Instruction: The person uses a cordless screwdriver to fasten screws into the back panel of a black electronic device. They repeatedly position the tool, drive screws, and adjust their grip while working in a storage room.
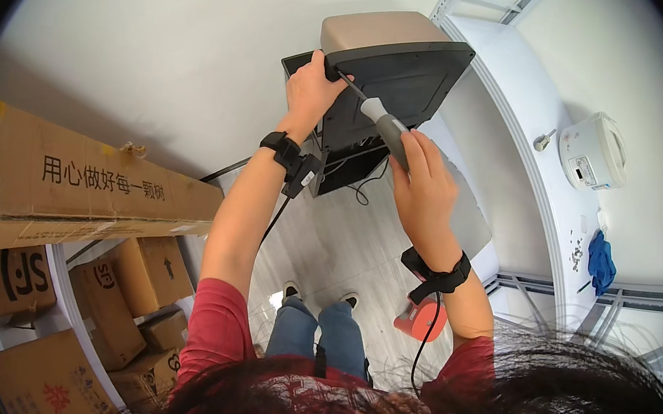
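The right hand [426, 189] holds the grey screwdriver [392, 132] with closed fingers; its tip is near the corner of the black panel [401, 85], by the wall. The left hand [311, 92] is there, thumb apart, grip unclear. The panel is against the tan cover [382, 33]; the work seems unfinished, and I cannot count what fasteners remain. The long cardboard box [92, 178] carries dark printed characters, the rice cooker [608, 147] a small label.

A storeroom is suggested. At the left, brown cardboard boxes [151, 269] of several sizes are stacked in and on a white shelving frame [67, 288]; at the right, a rounded white rice cooker [593, 154] is set on a long white shelf [515, 73]. Pale wood-grain flooring [328, 239] is laid below.
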`<control>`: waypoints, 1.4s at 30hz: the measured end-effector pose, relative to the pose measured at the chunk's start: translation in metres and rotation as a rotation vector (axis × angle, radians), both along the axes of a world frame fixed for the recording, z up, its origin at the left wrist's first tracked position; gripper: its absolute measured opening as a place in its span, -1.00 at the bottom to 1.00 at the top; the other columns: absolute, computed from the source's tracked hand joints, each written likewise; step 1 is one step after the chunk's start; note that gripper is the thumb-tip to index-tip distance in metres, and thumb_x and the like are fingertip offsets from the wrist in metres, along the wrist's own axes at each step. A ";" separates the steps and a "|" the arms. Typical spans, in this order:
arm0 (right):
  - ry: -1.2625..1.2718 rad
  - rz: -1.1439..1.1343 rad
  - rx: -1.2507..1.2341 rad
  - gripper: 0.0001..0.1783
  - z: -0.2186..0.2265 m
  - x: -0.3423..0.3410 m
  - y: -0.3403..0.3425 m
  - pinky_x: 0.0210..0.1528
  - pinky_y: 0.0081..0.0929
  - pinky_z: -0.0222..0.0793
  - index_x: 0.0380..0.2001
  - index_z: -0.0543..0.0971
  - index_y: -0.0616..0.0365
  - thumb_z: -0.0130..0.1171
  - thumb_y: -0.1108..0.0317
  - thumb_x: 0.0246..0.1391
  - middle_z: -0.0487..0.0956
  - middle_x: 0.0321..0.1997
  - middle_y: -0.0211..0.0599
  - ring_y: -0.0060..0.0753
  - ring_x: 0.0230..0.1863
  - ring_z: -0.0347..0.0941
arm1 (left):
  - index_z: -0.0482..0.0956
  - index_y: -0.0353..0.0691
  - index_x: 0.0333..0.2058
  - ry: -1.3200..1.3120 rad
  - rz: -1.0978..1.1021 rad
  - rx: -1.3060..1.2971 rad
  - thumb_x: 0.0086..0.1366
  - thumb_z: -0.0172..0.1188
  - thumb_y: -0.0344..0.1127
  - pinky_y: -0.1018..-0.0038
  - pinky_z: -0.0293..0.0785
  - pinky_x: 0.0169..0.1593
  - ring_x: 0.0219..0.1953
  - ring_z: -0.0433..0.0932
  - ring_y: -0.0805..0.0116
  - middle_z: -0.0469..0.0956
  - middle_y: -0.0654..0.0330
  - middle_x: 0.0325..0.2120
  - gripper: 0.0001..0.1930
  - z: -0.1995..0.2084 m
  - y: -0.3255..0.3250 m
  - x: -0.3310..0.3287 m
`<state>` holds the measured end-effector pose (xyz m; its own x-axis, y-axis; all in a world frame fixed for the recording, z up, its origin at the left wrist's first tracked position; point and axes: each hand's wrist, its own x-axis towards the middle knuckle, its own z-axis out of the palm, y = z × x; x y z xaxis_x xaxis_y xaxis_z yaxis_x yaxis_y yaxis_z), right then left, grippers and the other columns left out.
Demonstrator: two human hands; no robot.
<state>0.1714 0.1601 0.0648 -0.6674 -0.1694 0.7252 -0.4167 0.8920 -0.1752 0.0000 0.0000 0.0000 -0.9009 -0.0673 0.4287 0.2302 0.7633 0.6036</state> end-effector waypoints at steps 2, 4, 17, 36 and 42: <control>0.105 -0.006 0.024 -0.62 0.002 -0.001 -0.003 -0.50 -0.44 0.41 -0.16 0.45 0.17 0.29 0.35 -0.06 0.50 -0.19 -0.21 -0.28 -0.45 0.52 | 0.34 -0.26 -0.41 -0.001 -0.016 0.005 -0.03 0.37 0.05 0.27 0.44 -0.44 -0.49 0.55 0.05 0.55 0.08 -0.58 -0.48 0.000 0.003 0.003; 0.008 -0.075 -0.024 -0.60 0.002 -0.001 -0.006 -0.55 -0.43 0.38 -0.17 0.45 0.19 0.31 0.34 -0.09 0.48 -0.29 -0.24 -0.26 -0.52 0.48 | 0.33 -0.26 -0.42 0.029 0.009 -0.002 -0.02 0.37 0.04 0.27 0.44 -0.45 -0.49 0.54 0.05 0.54 0.09 -0.60 -0.48 0.001 0.004 0.000; -0.280 -0.109 -0.213 -0.58 -0.005 0.010 -0.005 -0.61 -0.40 0.32 -0.19 0.45 0.12 0.34 0.22 -0.09 0.49 -0.49 -0.25 -0.27 -0.62 0.43 | 0.28 -0.26 -0.44 0.116 0.033 -0.028 -0.01 0.37 0.03 0.28 0.42 -0.51 -0.54 0.53 0.03 0.51 0.08 -0.64 -0.48 -0.007 0.004 0.008; -0.246 -0.060 -0.378 -0.63 -0.005 0.010 0.003 -0.48 -0.38 0.41 -0.19 0.48 0.14 0.31 0.37 -0.12 0.42 -0.09 -0.17 -0.09 -0.39 0.49 | 0.30 -0.26 -0.40 0.106 0.020 -0.004 -0.02 0.37 0.01 0.26 0.42 -0.50 -0.52 0.54 0.04 0.53 0.08 -0.59 -0.49 -0.008 0.006 0.013; -0.157 0.110 -0.311 -0.61 -0.003 0.014 -0.004 -0.49 -0.39 0.41 -0.16 0.47 0.13 0.31 0.40 -0.13 0.43 -0.15 -0.25 -0.18 -0.45 0.48 | 0.30 -0.27 -0.40 0.109 0.027 -0.010 -0.02 0.37 0.01 0.26 0.42 -0.50 -0.51 0.54 0.04 0.52 0.07 -0.59 -0.48 -0.009 0.006 0.011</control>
<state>0.1854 0.1561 0.0614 -0.7645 -0.0339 0.6437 -0.4540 0.7373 -0.5003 0.0108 0.0064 -0.0093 -0.8471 -0.0861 0.5244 0.2733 0.7757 0.5688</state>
